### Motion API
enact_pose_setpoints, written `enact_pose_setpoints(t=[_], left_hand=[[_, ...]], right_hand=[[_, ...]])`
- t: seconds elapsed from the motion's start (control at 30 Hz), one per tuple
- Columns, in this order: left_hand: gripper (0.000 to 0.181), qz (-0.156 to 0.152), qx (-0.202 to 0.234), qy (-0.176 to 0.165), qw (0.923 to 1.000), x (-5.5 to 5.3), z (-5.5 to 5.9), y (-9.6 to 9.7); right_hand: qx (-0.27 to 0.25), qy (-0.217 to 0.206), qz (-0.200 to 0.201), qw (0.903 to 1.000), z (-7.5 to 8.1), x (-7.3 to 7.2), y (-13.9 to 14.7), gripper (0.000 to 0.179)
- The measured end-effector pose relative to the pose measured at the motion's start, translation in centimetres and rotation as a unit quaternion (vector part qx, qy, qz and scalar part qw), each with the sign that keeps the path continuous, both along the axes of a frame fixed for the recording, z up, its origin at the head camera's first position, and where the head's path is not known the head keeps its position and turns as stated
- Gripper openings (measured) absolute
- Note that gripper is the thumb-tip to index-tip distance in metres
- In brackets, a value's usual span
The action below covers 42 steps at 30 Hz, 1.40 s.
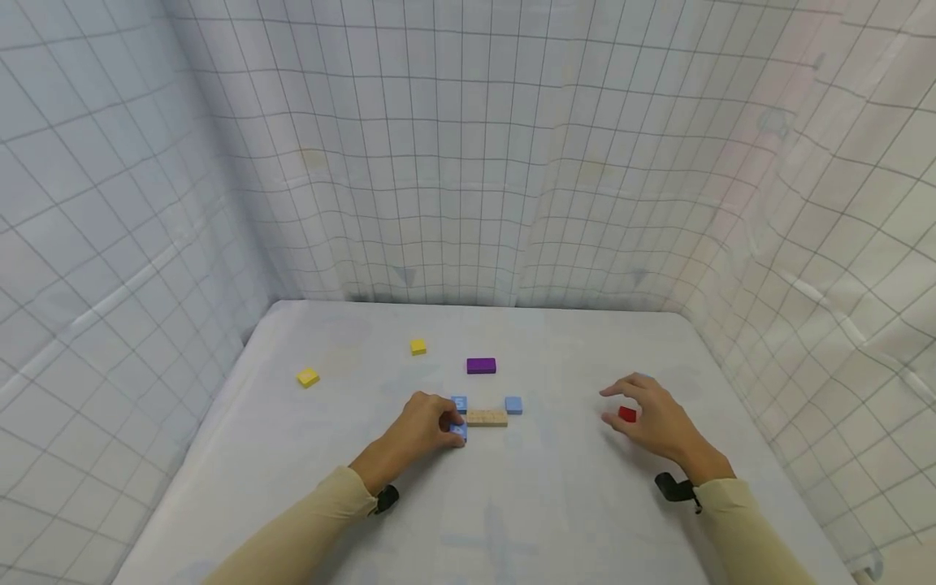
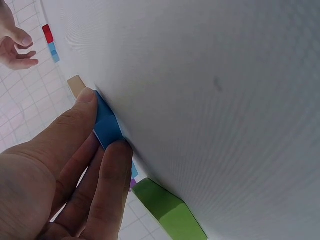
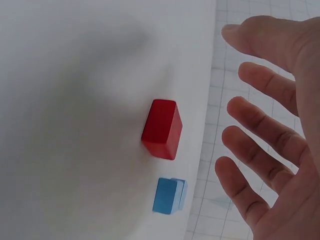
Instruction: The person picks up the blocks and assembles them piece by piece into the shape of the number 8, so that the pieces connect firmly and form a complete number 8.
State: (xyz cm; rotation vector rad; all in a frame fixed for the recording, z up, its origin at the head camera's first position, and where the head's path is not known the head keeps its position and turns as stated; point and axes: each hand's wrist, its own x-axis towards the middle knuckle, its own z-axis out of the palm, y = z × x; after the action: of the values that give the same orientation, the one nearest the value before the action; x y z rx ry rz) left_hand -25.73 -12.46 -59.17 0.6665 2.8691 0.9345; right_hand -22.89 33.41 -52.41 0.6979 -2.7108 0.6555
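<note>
In the head view my left hand pinches a small blue block at the left end of a beige wooden block. Thumb and fingertips grip the same blue block in the left wrist view. Another blue block lies just behind the held one, and a third sits off the beige block's far right corner. Over at the right, my right hand hovers by a red block, fingers spread and thumb apart. The right wrist view shows this red block outside its fingers.
A purple block lies behind the beige one. Two yellow blocks rest farther back and left. A green block shows near the left hand in its wrist view. Light blue blocks lie beyond the red one. Gridded white curtains surround the table.
</note>
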Motion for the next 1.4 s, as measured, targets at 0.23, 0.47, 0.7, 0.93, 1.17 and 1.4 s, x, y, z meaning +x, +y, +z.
enact_pose_setpoints(t=[0.23, 0.47, 0.7, 0.93, 1.17, 1.4], left_hand=[[0.026, -0.004, 0.014, -0.005, 0.9999, 0.5, 0.8, 0.1], [0.028, -0.002, -0.003, 0.002, 1.0, -0.3, -0.3, -0.1], [0.029, 0.002, -0.005, 0.002, 1.0, -0.5, -0.7, -0.2], [0.028, 0.005, -0.003, -0.001, 1.0, 0.3, 0.4, 0.0], [0.026, 0.0, 0.001, -0.001, 1.0, -0.2, -0.3, -0.1], [0.026, 0.003, -0.006, 0.003, 1.0, 0.2, 0.3, 0.1]], right_hand=[[-0.009, -0.042, 0.002, 0.9991, -0.7, 0.2, 2.1, 0.044], [-0.021, -0.053, 0.022, 0.9981, -1.5, 0.1, 3.4, 0.044], [-0.033, -0.045, 0.033, 0.9979, -2.1, 0.1, 3.7, 0.038], [-0.041, -0.036, 0.023, 0.9983, -2.3, 0.2, 3.7, 0.037], [-0.039, -0.058, 0.005, 0.9976, -2.2, 0.2, 3.7, 0.036], [-0.038, -0.05, 0.01, 0.998, -2.3, 0.2, 3.4, 0.035]])
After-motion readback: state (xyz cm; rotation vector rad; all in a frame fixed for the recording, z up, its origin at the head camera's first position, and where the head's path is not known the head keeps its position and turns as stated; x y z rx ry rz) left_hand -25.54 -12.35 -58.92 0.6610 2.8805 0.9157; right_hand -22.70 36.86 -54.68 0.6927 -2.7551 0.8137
